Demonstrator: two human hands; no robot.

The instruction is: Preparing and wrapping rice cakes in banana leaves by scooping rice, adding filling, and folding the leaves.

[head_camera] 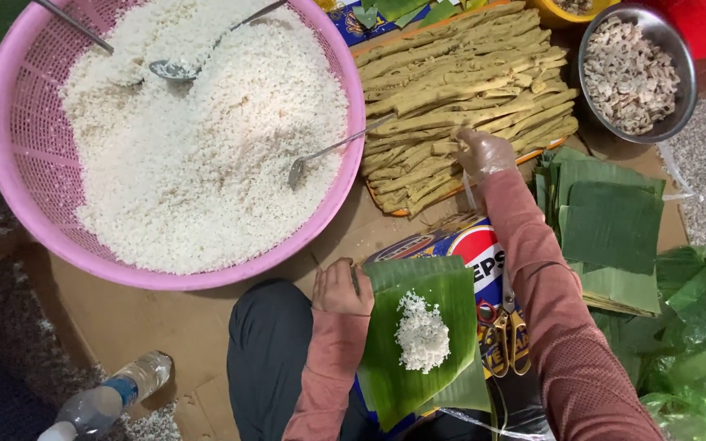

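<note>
- The left hand (341, 287) presses its curled fingers down on the upper left corner of a banana leaf (418, 343) spread over the person's lap, pinning it flat.
- A small mound of white rice (422, 331) sits on the middle of that leaf, apart from both hands.
- The right hand (484, 153), in a thin clear glove, reaches far up from the leaf to a tray (394, 209) of long yellowish strips (459, 90). Its fingers are curled over the strips at the tray's near edge; whether they actually grip one is hard to tell through the glove.
- Up and left of the leaf stands a big pink basket (10, 163) full of white rice, with three metal spoons (320, 153) stuck in it.
- Right of the leaf lies a stack of cut green leaves (610, 229), and further right a crumpled green plastic bag (696, 327).
- Just right of the leaf, close to the right forearm, lie scissors (507, 335) with yellow handles.
- Beyond the leaf stack, right of the tray, a metal bowl (683, 90) holds pale chopped pieces.
- Well left of the leaf and below it, a plastic bottle (116, 396) lies on brown cardboard (165, 327).
</note>
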